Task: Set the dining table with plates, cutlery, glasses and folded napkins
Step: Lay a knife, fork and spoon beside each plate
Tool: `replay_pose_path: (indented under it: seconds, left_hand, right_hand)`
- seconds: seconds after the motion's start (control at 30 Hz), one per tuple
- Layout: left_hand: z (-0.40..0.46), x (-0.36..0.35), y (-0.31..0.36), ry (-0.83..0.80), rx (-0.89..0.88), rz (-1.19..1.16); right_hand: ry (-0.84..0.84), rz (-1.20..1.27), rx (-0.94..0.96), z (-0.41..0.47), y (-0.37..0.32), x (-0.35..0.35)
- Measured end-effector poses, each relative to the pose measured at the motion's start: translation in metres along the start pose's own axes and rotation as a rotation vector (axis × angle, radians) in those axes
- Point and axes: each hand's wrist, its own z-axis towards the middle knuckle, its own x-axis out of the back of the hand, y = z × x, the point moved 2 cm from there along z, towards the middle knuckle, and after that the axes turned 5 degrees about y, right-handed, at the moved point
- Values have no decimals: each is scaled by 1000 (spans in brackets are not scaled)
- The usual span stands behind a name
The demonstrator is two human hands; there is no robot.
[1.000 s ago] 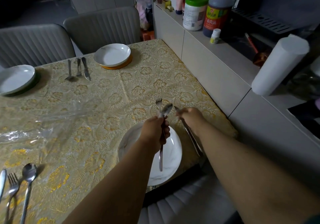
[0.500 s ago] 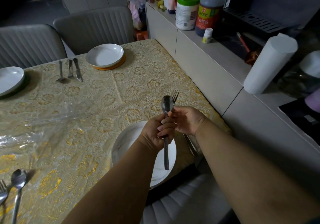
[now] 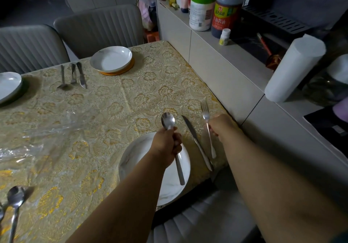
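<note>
Spoon [image 3: 168, 121] sits gripped in your left hand [image 3: 166, 145] over the plate [image 3: 135, 160] at lower centre; your right hand [image 3: 220, 127] pinches the fork [image 3: 206, 118], knife [image 3: 195, 141] lying between them.

Room is dim overall. Weak, cool daylight appears to enter from the left, leaving soft sheen on the plastic sheet [image 3: 37, 139] and pale highlights on the plates [image 3: 111, 59]. Far corners fall to near black. Wide-angle bending curves the counter [image 3: 226, 69] edges. Slight softness toward the frame borders.
</note>
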Motion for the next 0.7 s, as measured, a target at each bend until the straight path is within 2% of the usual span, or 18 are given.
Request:
replay_pose_path:
  seconds: [0.1, 0.2, 0.43, 0.6, 0.7]
  left_hand:
    - [2, -4, 5, 93, -106, 9]
    - [3, -5, 9, 166, -153, 7]
    - [5, -2, 12, 198, -145, -65]
    - [4, -1, 15, 259, -166, 133]
    - [5, 0, 16, 298, -183, 200]
  right_hand:
    - [0, -267, 83, -1, 5, -12]
    - [48, -381, 114, -2, 5, -15]
    - [51, -374, 101, 0, 11, -17]
    - [79, -359, 91, 2, 16, -18]
    - [146, -374, 164, -6, 8, -11]
